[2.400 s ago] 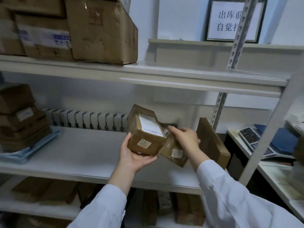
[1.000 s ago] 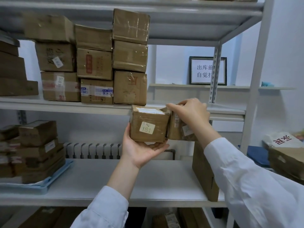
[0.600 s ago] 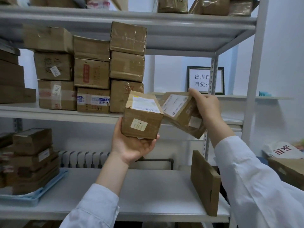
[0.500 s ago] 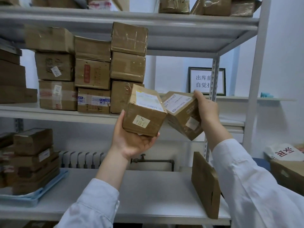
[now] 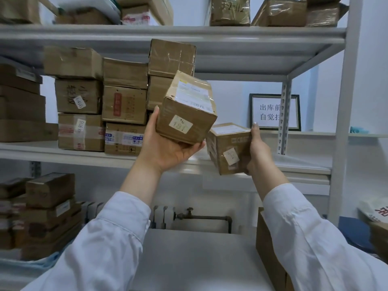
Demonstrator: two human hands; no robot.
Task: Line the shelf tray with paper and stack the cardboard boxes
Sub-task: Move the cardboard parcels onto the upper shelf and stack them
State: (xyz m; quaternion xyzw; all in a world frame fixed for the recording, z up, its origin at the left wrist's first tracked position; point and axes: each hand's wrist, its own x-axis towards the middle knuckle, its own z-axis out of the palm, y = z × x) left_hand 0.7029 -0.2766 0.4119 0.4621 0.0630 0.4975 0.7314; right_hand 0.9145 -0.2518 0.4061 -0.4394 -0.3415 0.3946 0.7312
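Observation:
My left hand (image 5: 165, 148) grips a taped brown box (image 5: 186, 108) with a "181" sticker from below, tilted, raised in front of the stacked cardboard boxes (image 5: 123, 106) on the middle shelf (image 5: 63, 153). My right hand (image 5: 257, 150) grips a smaller brown box (image 5: 227, 147) by its right side, at the shelf's front edge to the right of the stack. Whether that box rests on the shelf I cannot tell. At lower left, a light blue tray (image 5: 31, 264) lined with paper holds several stacked boxes (image 5: 48, 213).
More boxes (image 5: 277, 12) fill the top shelf. A flat cardboard box (image 5: 270, 255) stands on edge on the lower shelf (image 5: 195, 259) at right. A framed sign (image 5: 270, 112) hangs on the back wall. A white upright post (image 5: 344, 127) stands at right.
The view has tilted upward. My left hand lifted the "181" box higher toward the stack. My right hand lowered the smaller box to the middle shelf's front edge.

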